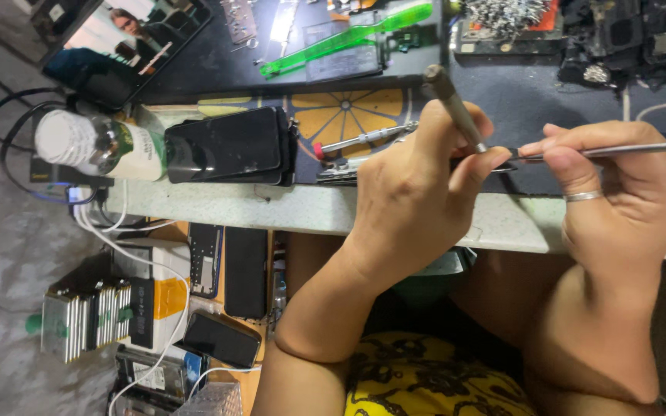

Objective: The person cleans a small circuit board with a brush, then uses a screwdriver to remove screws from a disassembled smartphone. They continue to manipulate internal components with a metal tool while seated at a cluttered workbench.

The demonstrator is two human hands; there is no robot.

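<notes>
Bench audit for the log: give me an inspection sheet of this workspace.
Surface: dark mat on a pale speckled counter.
Job's things: screwdriver in left hand; tweezers in right hand.
Clutter: stacked phones, green-labelled bottle, green plastic tool, loose small screwdriver.
Hands: both closed on tools.
Cables: white cable, black cable.
Surroundings: phones and boxes below the counter.

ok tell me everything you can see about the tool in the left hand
The left hand grips a slim grey metal tool, like a small screwdriver, with a rounded cap on top. It stands tilted, cap away from the person, tip hidden behind thumb and fingers, over the dark mat at the counter's edge.
</notes>
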